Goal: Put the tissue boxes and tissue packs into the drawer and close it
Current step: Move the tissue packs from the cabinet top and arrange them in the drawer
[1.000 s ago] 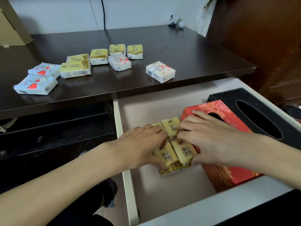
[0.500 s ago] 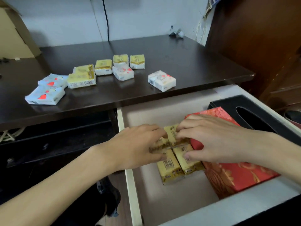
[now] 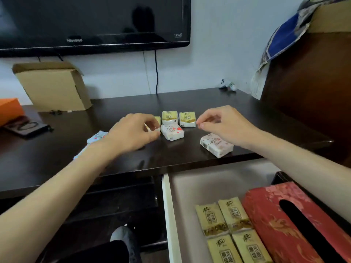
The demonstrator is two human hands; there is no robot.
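Observation:
The drawer (image 3: 166,205) stands open at the lower right. In it lie several yellow tissue packs (image 3: 225,217) beside a red tissue box (image 3: 269,224); a corner of a black tissue box (image 3: 280,177) shows behind my right forearm. On the dark desk (image 3: 190,103) are two yellow packs (image 3: 169,117) (image 3: 187,119), two white heart-print packs (image 3: 171,131) (image 3: 216,145) and a blue pack (image 3: 97,136) partly under my left arm. My left hand (image 3: 133,132) pinches a mostly hidden yellow pack (image 3: 157,120). My right hand (image 3: 226,124) hovers with fingers pinched together beside the right yellow pack, holding nothing.
A television (image 3: 91,21) hangs on the wall above the desk. A cardboard box (image 3: 53,86), an orange box (image 3: 9,109) and a flat black item (image 3: 26,127) sit at the back left. A dark wooden cabinet (image 3: 313,95) stands at the right.
Both hands have left the yellow packs in the drawer and risen to the desk top. The left hand has closed on a yellow pack there. My view has tilted upward.

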